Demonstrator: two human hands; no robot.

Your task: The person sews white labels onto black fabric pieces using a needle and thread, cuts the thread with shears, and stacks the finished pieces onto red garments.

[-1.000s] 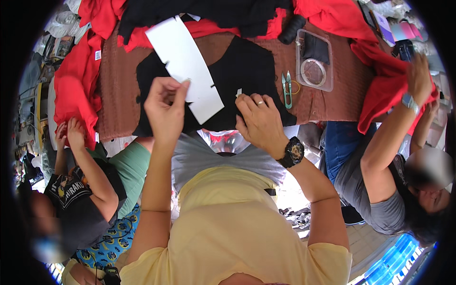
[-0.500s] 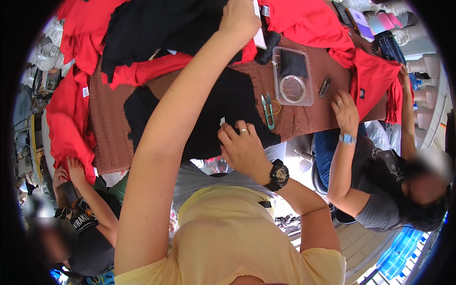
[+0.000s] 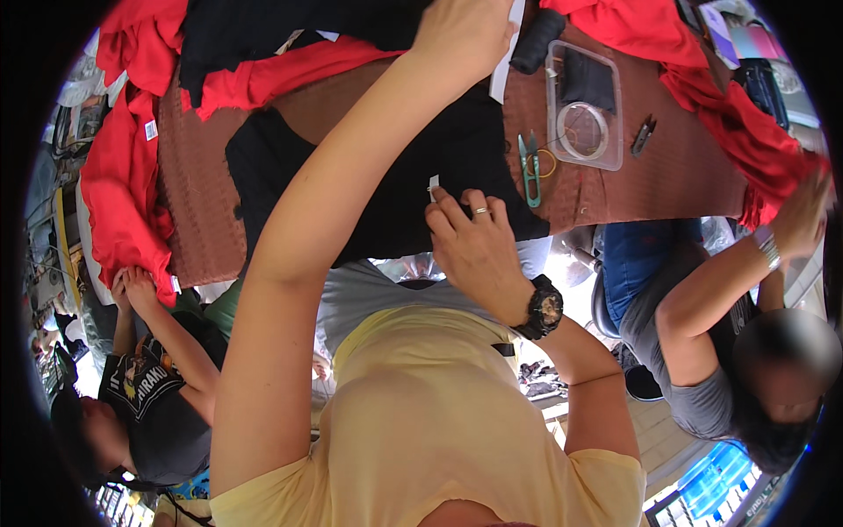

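Observation:
A black garment piece (image 3: 470, 145) lies spread on the brown-covered table in front of me. My right hand (image 3: 479, 246) rests on it with its fingers apart, the index fingertip touching a small white label (image 3: 433, 183). My left arm crosses over the cloth to the far side. There, my left hand (image 3: 465, 39) grips a narrow white strip (image 3: 502, 75) that reaches down onto the black piece; the top of this hand meets the picture's edge, and some fingers are hidden. Green-handled thread snips (image 3: 530, 171) and a yellow ring (image 3: 548, 163) lie to the right of the garment.
A clear plastic box (image 3: 615, 132) holds a dark pouch and a white ring-shaped coil. Near it are a black roll (image 3: 537, 42) and a dark folding tool (image 3: 644, 136). Red garments (image 3: 127, 193) lie around the table edges. A co-worker sits on each side, handling red cloth.
The view has shifted, and the table things sit farther right and up. My left hand has drawn the white strip nearer over the black cloth. The right co-worker's hand has lifted away.

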